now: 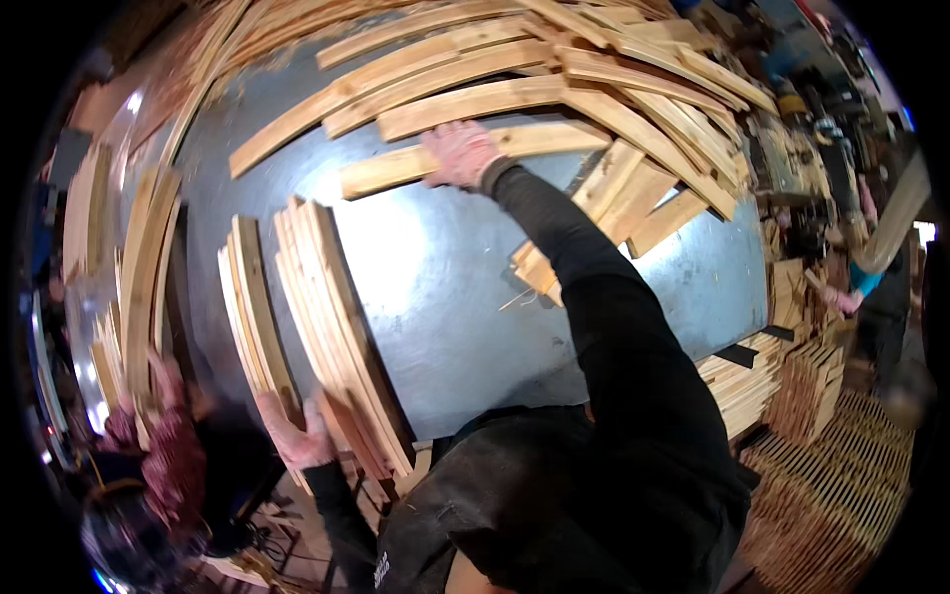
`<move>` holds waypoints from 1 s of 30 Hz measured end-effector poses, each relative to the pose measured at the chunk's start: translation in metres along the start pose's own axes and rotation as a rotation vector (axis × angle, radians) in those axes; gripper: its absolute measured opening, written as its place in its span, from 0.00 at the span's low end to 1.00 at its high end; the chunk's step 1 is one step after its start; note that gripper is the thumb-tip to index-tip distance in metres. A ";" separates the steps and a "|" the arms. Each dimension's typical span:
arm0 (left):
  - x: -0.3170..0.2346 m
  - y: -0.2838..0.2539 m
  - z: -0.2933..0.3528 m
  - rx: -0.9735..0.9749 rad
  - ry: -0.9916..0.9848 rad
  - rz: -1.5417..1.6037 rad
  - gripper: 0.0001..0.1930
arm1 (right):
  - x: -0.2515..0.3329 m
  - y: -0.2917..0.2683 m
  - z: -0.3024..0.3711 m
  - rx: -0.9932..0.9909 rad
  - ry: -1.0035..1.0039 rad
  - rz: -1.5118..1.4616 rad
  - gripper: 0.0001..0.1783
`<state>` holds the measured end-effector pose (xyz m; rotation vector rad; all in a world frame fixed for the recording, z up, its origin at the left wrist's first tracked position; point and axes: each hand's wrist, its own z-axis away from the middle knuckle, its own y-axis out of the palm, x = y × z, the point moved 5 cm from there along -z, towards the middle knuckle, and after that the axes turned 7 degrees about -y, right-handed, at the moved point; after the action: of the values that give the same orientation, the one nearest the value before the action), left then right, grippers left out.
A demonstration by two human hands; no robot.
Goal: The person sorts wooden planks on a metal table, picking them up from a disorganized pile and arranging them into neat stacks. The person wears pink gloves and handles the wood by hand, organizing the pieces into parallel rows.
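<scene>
Both my hands wear pale pink work gloves. My right hand [461,153], arm stretched forward, is closed over the middle of a wooden slat [381,172] lying crosswise on the metal table [435,277]. My left hand [300,436] is at the near end of a narrow stack of slats [252,297], its thumb on one side and its fingers on the other. Right beside that hand runs a thicker stack of slats [332,317], lengthwise along the table. The undersides of both hands are hidden.
Loose slats [475,97] lie across the far side, with a crossed heap [643,188] at the right. Another person [163,455] handles slats [148,267] at the left. A further person [861,287] stands at the right, near stacked wood [831,485] below the table edge.
</scene>
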<state>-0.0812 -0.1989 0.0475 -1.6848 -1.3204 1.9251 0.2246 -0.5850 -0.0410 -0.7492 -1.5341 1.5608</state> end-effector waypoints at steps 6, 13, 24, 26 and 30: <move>-0.139 0.132 0.002 0.210 0.192 0.415 0.34 | 0.070 -0.173 0.019 -0.574 -0.170 -0.646 0.37; -0.199 0.201 0.022 0.917 -0.241 0.758 0.21 | 0.009 -0.135 0.145 -0.293 -0.313 -0.528 0.48; -0.037 0.155 0.081 0.366 -0.268 -0.433 0.37 | -0.065 -0.005 0.184 0.429 -0.329 0.091 0.60; -0.053 0.127 0.079 0.193 -0.134 -0.585 0.39 | -0.055 -0.002 0.169 0.464 -0.287 0.058 0.57; -0.053 0.095 0.075 -0.062 0.077 -0.838 0.45 | -0.059 -0.012 0.166 0.221 -0.352 0.220 0.61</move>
<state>-0.0986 -0.3220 0.0038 -0.9496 -1.6932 1.3128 0.1140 -0.7211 -0.0223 -0.5515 -1.5257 2.0762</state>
